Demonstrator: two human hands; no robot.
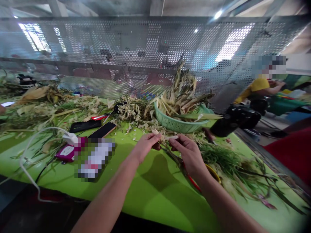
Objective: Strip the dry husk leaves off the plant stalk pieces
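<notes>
Over the front of the green table, my left hand (150, 143) is closed in a pinch on a small pale piece (155, 132) that looks like dried husk. Close beside it, my right hand (186, 149) pinches a thin white strip (172, 137), which points towards the left hand. Whether the strip and the pale piece touch, I cannot make out. Under my right hand and wrist lie scissors with red handles (194, 185), partly covered. A yellow ring-shaped rim (213, 173) shows behind the right forearm.
Dried husks (183, 87) fill a green basket (170, 123). Husk scraps (132, 108) cover the table's back. Left are phones (103, 131), a magenta box (68, 152) and a white cable (23, 158). Green stalks (221, 158) lie right. A person in yellow (259, 84) sits beyond.
</notes>
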